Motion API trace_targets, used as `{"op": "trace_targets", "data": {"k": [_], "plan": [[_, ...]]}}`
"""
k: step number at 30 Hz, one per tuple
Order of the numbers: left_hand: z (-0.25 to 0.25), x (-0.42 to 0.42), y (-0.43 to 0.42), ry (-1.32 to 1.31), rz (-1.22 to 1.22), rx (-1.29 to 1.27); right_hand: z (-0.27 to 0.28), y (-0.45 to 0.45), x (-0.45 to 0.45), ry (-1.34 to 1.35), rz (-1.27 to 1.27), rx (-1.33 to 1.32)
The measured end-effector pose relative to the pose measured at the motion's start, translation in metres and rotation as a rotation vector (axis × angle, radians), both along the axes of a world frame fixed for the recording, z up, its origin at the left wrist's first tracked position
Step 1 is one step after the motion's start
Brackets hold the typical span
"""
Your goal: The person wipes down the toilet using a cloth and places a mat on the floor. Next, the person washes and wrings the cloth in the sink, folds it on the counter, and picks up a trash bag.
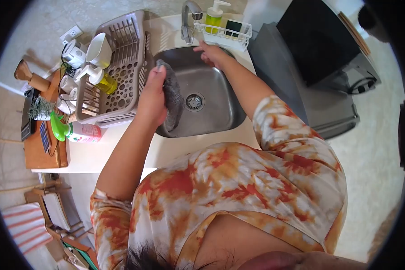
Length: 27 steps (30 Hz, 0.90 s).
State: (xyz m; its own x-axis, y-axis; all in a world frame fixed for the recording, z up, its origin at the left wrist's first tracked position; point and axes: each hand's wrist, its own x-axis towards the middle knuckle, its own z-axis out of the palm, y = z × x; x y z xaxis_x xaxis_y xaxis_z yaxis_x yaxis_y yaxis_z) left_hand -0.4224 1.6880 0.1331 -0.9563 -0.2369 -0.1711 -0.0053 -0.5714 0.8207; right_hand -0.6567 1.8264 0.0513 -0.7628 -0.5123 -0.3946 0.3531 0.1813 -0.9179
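Observation:
My left hand [152, 100] is closed around a grey cloth [173, 99], which hangs down over the left side of the steel sink [216, 96]. My right hand [210, 55] reaches over the back of the sink, just below and right of the curved faucet [187, 22]. Its fingers are apart, and I see nothing in them. No water shows running from the spout. A round drain strainer [194, 102] sits in the bare basin.
Left of the sink stands a dish rack [121, 72] holding a pump bottle [104, 82] and a white container [99, 50]. A spray bottle [78, 131] stands in front of it. Behind the sink, a white wire caddy [225, 33] holds a soap bottle [213, 18]. A dark appliance [321, 40] is at right.

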Motion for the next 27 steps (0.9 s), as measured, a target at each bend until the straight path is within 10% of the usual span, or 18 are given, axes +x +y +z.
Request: {"op": "trace_targets", "data": {"k": [16,22,24,25,27], "plan": [[-0.123,-0.178,0.015,-0.367,-0.085,-0.101,0.01,-0.06,-0.044,-0.307,-0.036,-0.312],[-0.122,-0.172,0.011,-0.369,-0.19,-0.511,0.028,-0.033,-0.037,-0.136,0.242,0.01],[-0.1,-0.164,0.013,-0.483,-0.264,-0.828,0.044,-0.025,-0.032,0.044,0.451,0.13],[-0.183,-0.204,-0.032,-0.248,-0.455,-1.437,0.05,-0.026,-0.031,0.109,0.511,0.217],[-0.151,-0.189,-0.01,-0.312,-0.296,-1.352,0.064,-0.024,-0.029,0.196,0.598,0.279]]}}
